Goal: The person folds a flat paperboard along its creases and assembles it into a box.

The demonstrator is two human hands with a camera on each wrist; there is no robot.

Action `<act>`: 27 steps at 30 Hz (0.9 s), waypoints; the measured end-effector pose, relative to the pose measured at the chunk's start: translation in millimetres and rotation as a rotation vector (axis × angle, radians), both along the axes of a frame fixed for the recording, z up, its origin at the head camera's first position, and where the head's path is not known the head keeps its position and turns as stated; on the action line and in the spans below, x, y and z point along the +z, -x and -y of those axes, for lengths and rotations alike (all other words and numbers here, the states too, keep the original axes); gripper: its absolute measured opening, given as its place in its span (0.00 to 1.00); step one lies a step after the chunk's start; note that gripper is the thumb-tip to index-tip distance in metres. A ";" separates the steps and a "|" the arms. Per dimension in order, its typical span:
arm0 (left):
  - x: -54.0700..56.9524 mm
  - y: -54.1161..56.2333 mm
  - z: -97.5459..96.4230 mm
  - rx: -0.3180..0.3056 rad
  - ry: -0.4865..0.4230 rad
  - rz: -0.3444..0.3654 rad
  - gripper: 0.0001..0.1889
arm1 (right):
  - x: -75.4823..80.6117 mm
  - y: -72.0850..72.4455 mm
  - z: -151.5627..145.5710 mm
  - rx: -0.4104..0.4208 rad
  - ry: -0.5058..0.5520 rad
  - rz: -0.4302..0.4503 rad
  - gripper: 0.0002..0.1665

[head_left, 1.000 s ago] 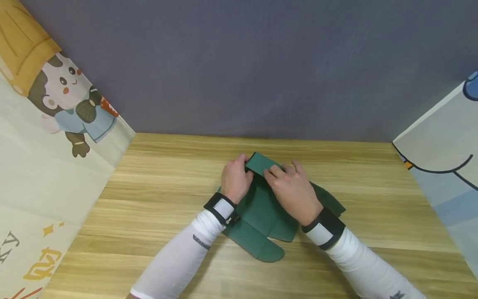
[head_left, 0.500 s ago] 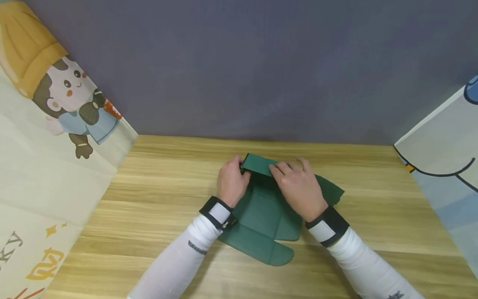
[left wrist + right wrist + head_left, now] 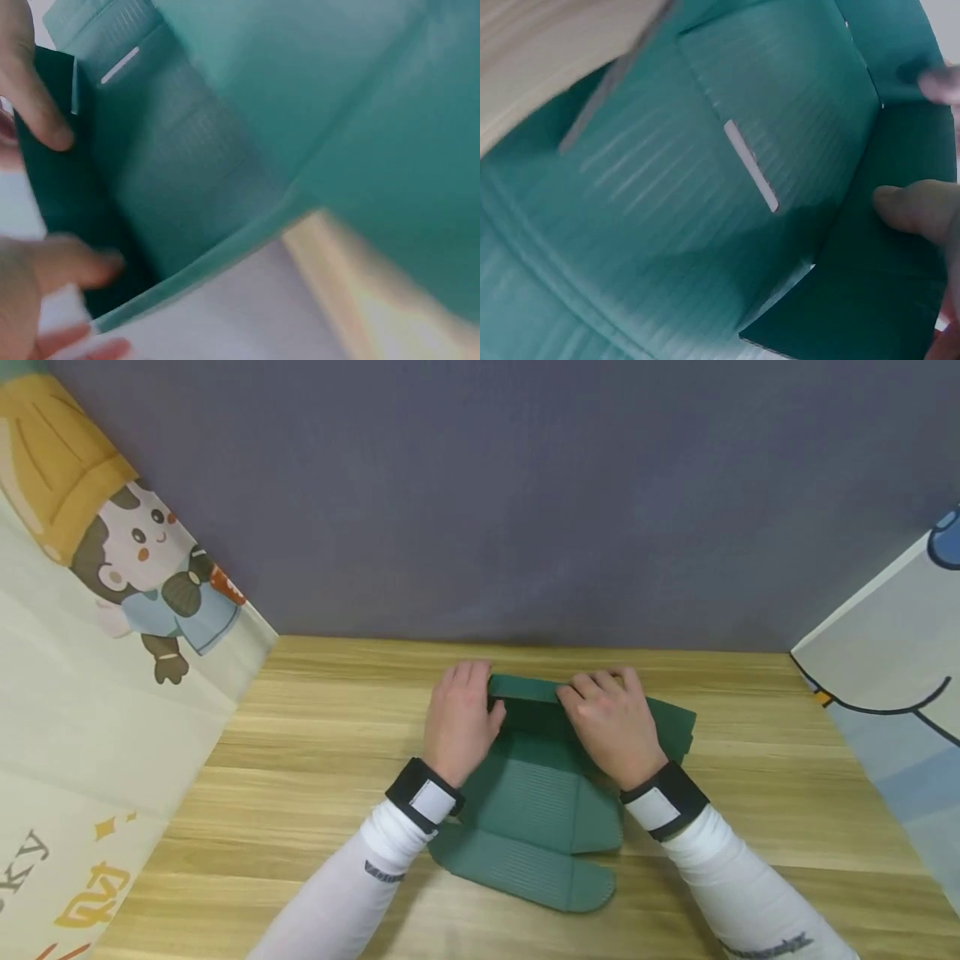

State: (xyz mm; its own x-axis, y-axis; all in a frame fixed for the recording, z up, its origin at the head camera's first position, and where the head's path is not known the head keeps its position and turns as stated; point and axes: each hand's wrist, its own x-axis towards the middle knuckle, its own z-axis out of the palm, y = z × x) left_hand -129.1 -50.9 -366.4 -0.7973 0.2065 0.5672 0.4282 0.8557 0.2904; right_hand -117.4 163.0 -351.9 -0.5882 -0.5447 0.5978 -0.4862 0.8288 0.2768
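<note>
A green cardboard box (image 3: 525,797), partly folded, lies on the table with its near flaps spread toward me. Its far wall stands up between my hands. My left hand (image 3: 459,718) grips the left end of that wall, thumb on the inner side and fingers behind. Farther right along the same wall, my right hand (image 3: 611,722) pinches it, and the right wrist view shows its thumb (image 3: 915,210) pressed on the inner face. A narrow slot (image 3: 751,165) cuts through the ribbed bottom panel. The outer side of the wall is hidden.
The wooden table (image 3: 315,735) reaches back to a dark grey-blue wall (image 3: 525,502). Cartoon-printed white panels stand at the left (image 3: 67,693) and right (image 3: 892,635). A side flap (image 3: 671,722) of the box sticks out past my right hand.
The box has turned so its far wall faces me more squarely, and its near flaps have swung right. My left hand has shifted slightly left, my right hand slightly right along the wall.
</note>
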 end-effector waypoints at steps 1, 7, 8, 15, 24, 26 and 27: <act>4.6 -0.8 -2.0 -0.029 0.067 -0.044 0.27 | 0.4 0.3 0.5 0.001 0.000 -0.003 0.08; 21.7 -3.2 -18.2 -0.191 0.321 -0.151 0.16 | 2.7 1.2 7.3 0.024 0.000 -0.010 0.09; 22.2 -3.2 -20.5 -0.199 0.339 -0.154 0.12 | 2.9 1.2 8.8 0.031 0.000 -0.010 0.09; 19.0 -3.7 -25.4 -0.172 0.371 -0.162 0.08 | 2.9 -0.7 15.1 0.059 -0.001 -0.003 0.09; 21.6 -1.1 -12.1 -0.114 0.325 -0.124 0.03 | 19.9 -10.4 6.1 0.078 0.067 0.032 0.15; 22.3 0.3 -7.3 -0.090 0.295 -0.118 0.03 | 26.2 -13.6 1.7 0.087 0.103 0.043 0.17; 22.5 1.1 -4.9 -0.076 0.279 -0.115 0.03 | 29.3 -15.0 -0.6 0.093 0.125 0.052 0.18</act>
State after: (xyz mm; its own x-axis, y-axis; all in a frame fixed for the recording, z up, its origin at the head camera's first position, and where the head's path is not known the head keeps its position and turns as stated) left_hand -130.2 -46.0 -343.9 -0.7078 0.4233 0.5656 0.5103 0.8600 -0.0050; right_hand -102.5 163.6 -322.6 -0.5704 -0.5215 0.6346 -0.5736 0.8059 0.1467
